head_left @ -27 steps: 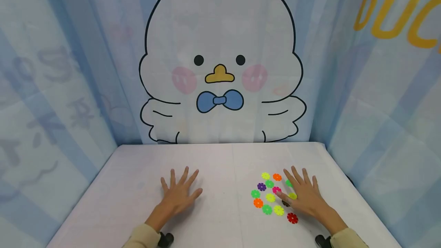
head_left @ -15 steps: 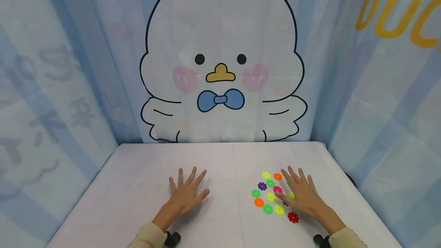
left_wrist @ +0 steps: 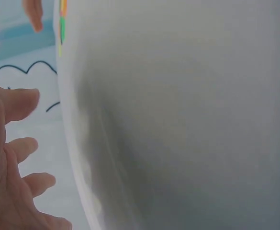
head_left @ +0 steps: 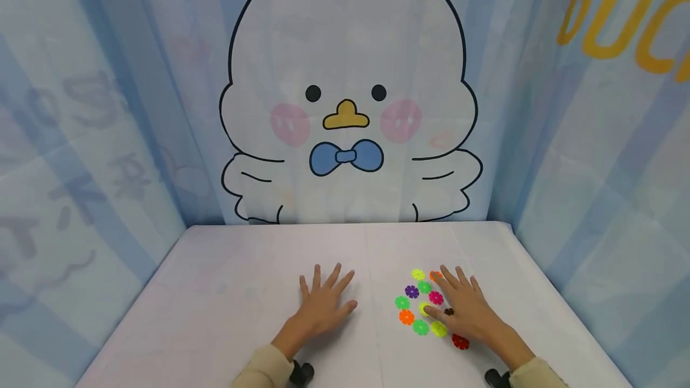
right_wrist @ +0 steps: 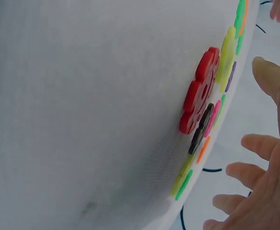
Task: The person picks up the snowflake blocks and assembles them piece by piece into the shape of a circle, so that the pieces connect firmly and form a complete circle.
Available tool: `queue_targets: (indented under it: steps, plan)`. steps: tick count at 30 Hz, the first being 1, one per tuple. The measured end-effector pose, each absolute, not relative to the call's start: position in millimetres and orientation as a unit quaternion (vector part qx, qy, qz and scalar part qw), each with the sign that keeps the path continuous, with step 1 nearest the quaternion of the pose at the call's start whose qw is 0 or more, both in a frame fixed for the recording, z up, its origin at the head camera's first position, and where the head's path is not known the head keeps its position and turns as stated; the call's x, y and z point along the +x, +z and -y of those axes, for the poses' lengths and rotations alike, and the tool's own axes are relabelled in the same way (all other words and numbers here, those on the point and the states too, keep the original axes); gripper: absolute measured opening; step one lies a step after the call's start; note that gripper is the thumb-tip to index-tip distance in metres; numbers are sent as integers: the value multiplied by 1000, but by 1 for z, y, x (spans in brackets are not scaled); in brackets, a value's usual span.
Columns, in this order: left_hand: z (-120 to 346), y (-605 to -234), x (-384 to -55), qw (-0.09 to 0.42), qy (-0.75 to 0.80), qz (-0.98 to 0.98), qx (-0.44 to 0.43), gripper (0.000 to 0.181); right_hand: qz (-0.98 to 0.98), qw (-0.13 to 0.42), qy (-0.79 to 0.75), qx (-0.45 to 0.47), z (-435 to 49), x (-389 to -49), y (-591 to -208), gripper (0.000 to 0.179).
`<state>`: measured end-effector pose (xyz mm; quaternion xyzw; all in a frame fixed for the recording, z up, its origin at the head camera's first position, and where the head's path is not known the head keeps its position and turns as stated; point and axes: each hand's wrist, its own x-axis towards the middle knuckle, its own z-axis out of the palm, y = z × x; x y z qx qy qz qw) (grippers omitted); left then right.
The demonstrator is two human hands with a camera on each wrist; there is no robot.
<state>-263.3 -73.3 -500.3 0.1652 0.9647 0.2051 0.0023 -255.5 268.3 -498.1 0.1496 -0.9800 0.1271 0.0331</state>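
Several flat, flower-shaped plastic discs lie loosely grouped on the right part of the white table. Among them are a red disc (head_left: 460, 341), a purple disc (head_left: 412, 291), an orange disc (head_left: 406, 317) and a pink disc (head_left: 436, 297). My right hand (head_left: 468, 310) hovers above the group with fingers spread and holds nothing; it covers some discs. A black disc (right_wrist: 201, 128) lies beside the red one in the right wrist view. Left of the group, my left hand (head_left: 322, 309) is held above the table, fingers spread, with nothing in it.
A white cloth covers the table (head_left: 242, 304). Behind it hangs a curtain (head_left: 345, 190) printed with a duck, and more curtain closes in both sides. Black wrist straps with small devices sit at both cuffs.
My left hand has moved right, towards the discs. My right hand has shifted slightly left over the group. The discs keep their places on the table.
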Motion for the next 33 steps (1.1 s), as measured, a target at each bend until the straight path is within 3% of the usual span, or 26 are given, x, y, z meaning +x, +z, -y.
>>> queue_targets:
  steps: [8, 16, 23, 33]
  plan:
    - [27, -499, -272, -3, 183, -957, 227, 52, 976, 17, 142, 165, -264, -253, -496, 84]
    - [-6, -497, -279, -45, 165, -943, 284, 28, 978, 61, 117, 162, -257, -253, -495, 54]
    - [-21, -496, -284, -27, 173, -939, 296, 21, 974, 41, 146, 171, -255, -252, -493, 32]
    - [-29, -496, -289, 4, 185, -938, 294, 21, 973, 5, 172, 152, -249, -254, -491, 27]
